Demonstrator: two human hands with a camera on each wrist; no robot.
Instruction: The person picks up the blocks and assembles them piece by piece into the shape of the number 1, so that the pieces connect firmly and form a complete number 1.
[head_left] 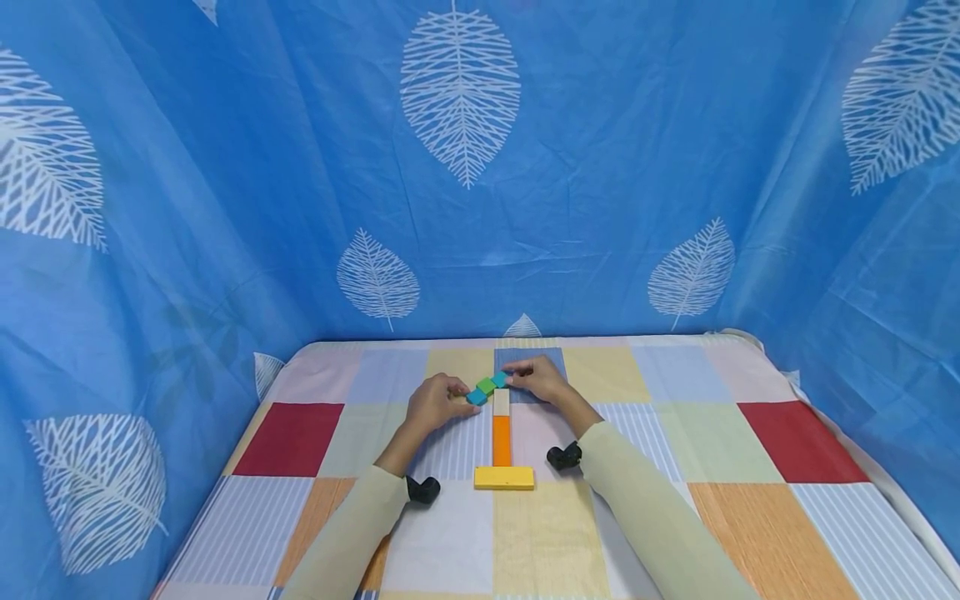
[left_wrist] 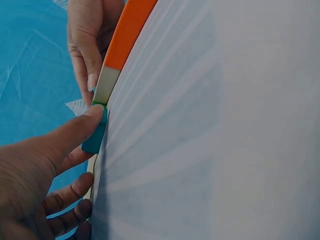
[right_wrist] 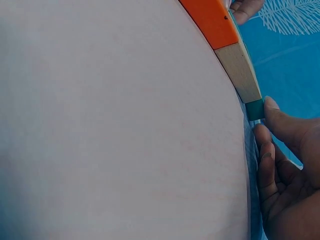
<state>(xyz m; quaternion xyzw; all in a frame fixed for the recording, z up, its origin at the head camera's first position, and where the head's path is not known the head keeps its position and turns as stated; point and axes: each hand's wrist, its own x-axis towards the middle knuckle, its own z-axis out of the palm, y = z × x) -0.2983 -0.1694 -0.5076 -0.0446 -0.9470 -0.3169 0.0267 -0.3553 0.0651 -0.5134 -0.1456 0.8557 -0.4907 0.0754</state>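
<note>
Three small blocks lie in a slanted row at the far end of the block line on the table [head_left: 660, 442]. The left hand [head_left: 435, 404] pinches the near-left blue block [head_left: 476, 397]; the right hand [head_left: 538, 379] pinches the far-right teal block [head_left: 499, 379]. The green block [head_left: 487, 386] sits between them (touching both). Nearer lie a beige block [head_left: 501, 402], an orange block [head_left: 501, 440] and a yellow block [head_left: 504, 477].

Blue leaf-print curtain [head_left: 600, 167], patchwork tablecloth [head_left: 750, 467]

Green block [head_left: 487, 385] missing from both wrist views; yellow block [head_left: 504, 477] too; forearms cut by head-view bottom edge.
</note>
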